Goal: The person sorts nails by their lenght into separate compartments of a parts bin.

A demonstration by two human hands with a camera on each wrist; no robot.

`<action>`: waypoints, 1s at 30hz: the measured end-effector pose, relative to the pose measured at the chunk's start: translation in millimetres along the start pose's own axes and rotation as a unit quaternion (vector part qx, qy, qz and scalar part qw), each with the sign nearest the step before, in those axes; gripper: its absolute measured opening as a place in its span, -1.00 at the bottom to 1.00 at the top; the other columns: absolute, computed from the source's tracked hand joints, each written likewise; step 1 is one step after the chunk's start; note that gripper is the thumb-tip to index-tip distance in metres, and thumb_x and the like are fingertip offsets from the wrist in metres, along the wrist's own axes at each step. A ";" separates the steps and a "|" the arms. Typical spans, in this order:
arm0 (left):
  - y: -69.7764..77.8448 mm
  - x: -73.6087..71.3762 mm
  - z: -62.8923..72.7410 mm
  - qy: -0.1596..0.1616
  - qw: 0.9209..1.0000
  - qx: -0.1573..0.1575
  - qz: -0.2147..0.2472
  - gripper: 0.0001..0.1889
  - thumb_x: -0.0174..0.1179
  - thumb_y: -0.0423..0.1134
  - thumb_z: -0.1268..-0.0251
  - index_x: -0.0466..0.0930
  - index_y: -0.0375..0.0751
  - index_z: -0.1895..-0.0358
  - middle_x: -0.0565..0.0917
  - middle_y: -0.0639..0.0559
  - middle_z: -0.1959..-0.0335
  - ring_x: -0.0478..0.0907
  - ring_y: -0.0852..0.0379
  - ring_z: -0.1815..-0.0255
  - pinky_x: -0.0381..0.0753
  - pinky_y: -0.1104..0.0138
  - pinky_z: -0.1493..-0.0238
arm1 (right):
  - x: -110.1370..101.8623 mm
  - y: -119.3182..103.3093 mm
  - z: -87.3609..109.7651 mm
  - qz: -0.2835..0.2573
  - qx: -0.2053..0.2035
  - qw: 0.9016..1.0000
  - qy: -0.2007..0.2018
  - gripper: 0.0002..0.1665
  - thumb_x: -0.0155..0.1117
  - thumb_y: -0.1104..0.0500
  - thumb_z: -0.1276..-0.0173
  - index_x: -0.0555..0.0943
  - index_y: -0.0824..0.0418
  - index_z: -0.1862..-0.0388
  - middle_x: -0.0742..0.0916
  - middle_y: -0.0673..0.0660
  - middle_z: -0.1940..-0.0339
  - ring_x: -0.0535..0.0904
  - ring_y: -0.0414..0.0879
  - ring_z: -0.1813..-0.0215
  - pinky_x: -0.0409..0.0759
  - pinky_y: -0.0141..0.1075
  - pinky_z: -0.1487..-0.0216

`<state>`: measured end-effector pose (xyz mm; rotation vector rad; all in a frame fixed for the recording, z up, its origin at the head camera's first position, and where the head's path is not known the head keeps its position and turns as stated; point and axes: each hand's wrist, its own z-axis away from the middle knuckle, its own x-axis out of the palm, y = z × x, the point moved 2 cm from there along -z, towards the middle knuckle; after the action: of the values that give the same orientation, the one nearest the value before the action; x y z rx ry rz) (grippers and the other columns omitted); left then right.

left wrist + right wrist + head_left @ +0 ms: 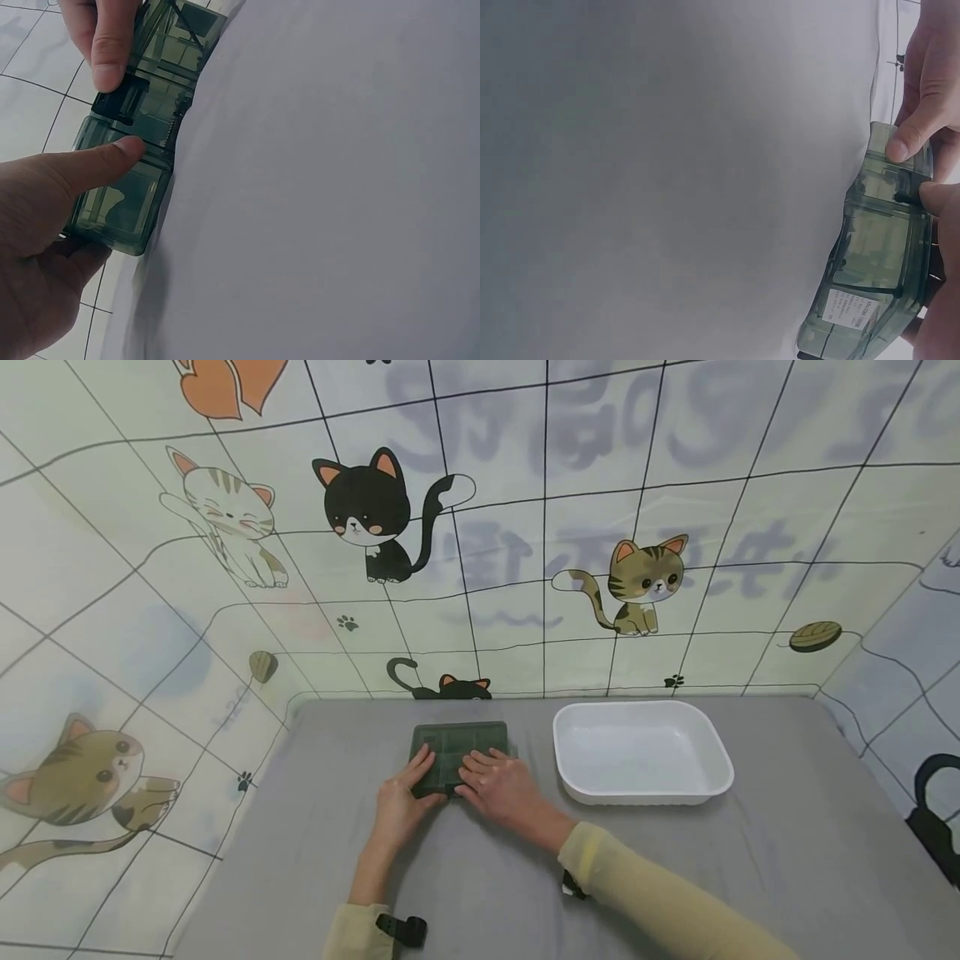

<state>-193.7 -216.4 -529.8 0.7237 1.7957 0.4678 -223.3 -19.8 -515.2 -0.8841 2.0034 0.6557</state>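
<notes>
A translucent dark green plastic box (457, 742) with compartments lies flat near the back of the table, its lid down. My left hand (397, 806) holds its left front corner, thumb against the front side and fingers over the lid and left side. With extended fingers my right hand (506, 789) rests on the right part of the lid. Its thumb presses on a black latch (120, 103) at the middle of the front side. A white printed label (850, 308) shows on the box in the right wrist view.
Just right of the box stands a white rectangular tub (637, 797). Grey cloth (315, 852) covers the table, and a cat-printed curtain (510, 610) rises behind it and at both sides. A black curved object (933, 827) is at the far right edge.
</notes>
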 end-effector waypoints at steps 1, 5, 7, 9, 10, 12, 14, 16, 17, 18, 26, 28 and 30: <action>0.0 0.1 -0.1 0.000 1.000 0.000 -0.001 -0.21 0.65 -0.42 0.14 0.59 -0.33 -0.31 0.49 -0.09 -0.41 0.49 -0.17 -0.34 0.50 -0.02 -0.29 | 0.1 -0.1 0.1 0.000 0.001 1.000 0.001 -0.60 0.36 -0.16 -0.43 0.83 0.08 0.02 0.79 0.06 -0.06 0.71 -0.09 -0.15 0.64 -0.11 -0.17; -0.5 -0.4 -0.8 -0.002 1.000 0.001 -0.001 -0.22 0.65 -0.41 0.13 0.59 -0.33 -0.31 0.49 -0.10 -0.41 0.49 -0.17 -0.34 0.49 -0.02 -0.29 | 1.1 -0.6 0.1 -0.001 0.005 1.000 0.009 -0.61 0.38 -0.16 -0.40 0.84 0.07 0.04 0.80 0.05 -0.06 0.72 -0.10 -0.14 0.64 -0.11 -0.17; -0.5 -0.3 -1.7 -0.004 1.000 0.004 0.000 -0.22 0.65 -0.41 0.13 0.59 -0.33 -0.32 0.49 -0.10 -0.41 0.49 -0.18 -0.34 0.49 -0.03 -0.29 | 1.3 -0.4 0.6 0.001 0.007 1.000 0.012 -0.61 0.39 -0.17 -0.40 0.84 0.07 0.04 0.80 0.05 -0.06 0.72 -0.10 -0.14 0.64 -0.11 -0.17; -0.7 -0.1 -2.3 -0.009 1.000 0.007 0.002 -0.22 0.64 -0.40 0.11 0.58 -0.33 -0.32 0.49 -0.10 -0.41 0.49 -0.18 -0.35 0.49 -0.03 -0.29 | 1.1 0.0 1.6 -0.001 0.009 1.000 0.015 -0.61 0.40 -0.16 -0.39 0.84 0.07 0.04 0.80 0.05 -0.06 0.72 -0.10 -0.14 0.64 -0.11 -0.17; -0.7 0.0 -2.5 -0.012 1.000 0.008 0.002 -0.22 0.64 -0.40 0.10 0.58 -0.33 -0.33 0.48 -0.10 -0.42 0.48 -0.18 -0.35 0.49 -0.04 -0.30 | 0.7 0.3 2.2 -0.004 0.010 1.000 0.015 -0.60 0.41 -0.16 -0.38 0.83 0.08 0.03 0.79 0.06 -0.06 0.72 -0.09 -0.14 0.64 -0.11 -0.18; -0.8 0.5 -3.1 -0.018 1.000 0.009 0.000 -0.22 0.64 -0.39 0.09 0.57 -0.33 -0.33 0.47 -0.11 -0.42 0.48 -0.19 -0.35 0.48 -0.05 -0.30 | -0.9 1.5 4.1 -0.010 0.009 1.000 0.008 -0.57 0.42 -0.16 -0.37 0.82 0.10 -0.02 0.78 0.07 -0.10 0.70 -0.09 -0.17 0.62 -0.11 -0.20; -0.8 0.7 -3.9 -0.026 1.000 0.007 0.004 -0.23 0.63 -0.39 0.07 0.56 -0.34 -0.34 0.46 -0.11 -0.43 0.46 -0.20 -0.36 0.46 -0.05 -0.32 | -3.8 3.5 6.5 -0.024 0.008 1.000 -0.011 -0.51 0.42 -0.17 -0.37 0.79 0.13 -0.09 0.76 0.09 -0.15 0.67 -0.06 -0.22 0.58 -0.10 -0.25; -0.9 0.4 -4.6 -0.033 0.999 0.005 0.009 -0.23 0.63 -0.39 0.06 0.56 -0.33 -0.34 0.45 -0.11 -0.44 0.45 -0.19 -0.38 0.45 -0.05 -0.33 | -7.7 6.5 9.2 -0.061 0.014 0.997 -0.039 -0.46 0.40 -0.15 -0.40 0.74 0.18 -0.18 0.72 0.13 -0.23 0.61 -0.01 -0.31 0.50 -0.08 -0.35; -1.0 0.0 -5.3 -0.036 0.999 0.005 0.013 -0.23 0.62 -0.39 0.05 0.56 -0.33 -0.35 0.45 -0.11 -0.44 0.45 -0.19 -0.38 0.44 -0.05 -0.34 | -10.0 8.4 10.8 -0.080 0.019 0.995 -0.053 -0.43 0.38 -0.13 -0.42 0.70 0.21 -0.23 0.69 0.15 -0.28 0.56 0.02 -0.36 0.44 -0.06 -0.39; -1.2 -0.4 -5.7 -0.041 0.999 0.003 0.018 -0.23 0.62 -0.40 0.04 0.55 -0.33 -0.35 0.44 -0.10 -0.45 0.44 -0.19 -0.39 0.43 -0.04 -0.34 | -13.7 10.3 12.2 -0.105 0.027 0.992 -0.065 -0.41 0.37 -0.11 -0.44 0.67 0.24 -0.28 0.66 0.18 -0.31 0.52 0.06 -0.41 0.39 -0.03 -0.44; -2.1 -9.2 -0.4 -0.097 0.995 -0.024 -0.003 -0.18 0.59 -0.38 -0.04 0.45 -0.28 -0.45 0.30 -0.11 -0.56 0.30 -0.24 -0.50 0.42 -0.13 -0.34 | -54.0 37.4 37.3 -0.173 0.091 0.979 -0.061 -0.38 0.34 0.04 -0.46 0.54 0.33 -0.39 0.56 0.29 -0.42 0.40 0.21 -0.48 0.23 0.10 -0.50; -1.5 -12.2 1.8 -0.105 0.994 -0.018 -0.018 -0.15 0.59 -0.39 -0.03 0.43 -0.25 -0.47 0.25 -0.15 -0.58 0.23 -0.32 -0.52 0.41 -0.20 -0.32 | -63.5 48.7 50.0 -0.150 0.097 0.983 -0.037 -0.37 0.39 0.08 -0.40 0.56 0.37 -0.35 0.58 0.32 -0.38 0.45 0.24 -0.44 0.27 0.12 -0.47; 0.1 -15.7 4.5 -0.107 0.994 -0.004 -0.030 -0.13 0.59 -0.39 -0.03 0.41 -0.25 -0.49 0.21 -0.22 -0.59 0.17 -0.41 -0.53 0.40 -0.27 -0.30 | -72.5 61.2 65.6 -0.128 0.111 0.985 -0.021 -0.36 0.41 0.11 -0.35 0.57 0.41 -0.32 0.60 0.36 -0.35 0.47 0.27 -0.41 0.29 0.14 -0.45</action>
<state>-185.9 -227.1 -520.1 0.6864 1.6083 0.3440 -209.9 89.4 -480.4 -0.9613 1.8417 0.2980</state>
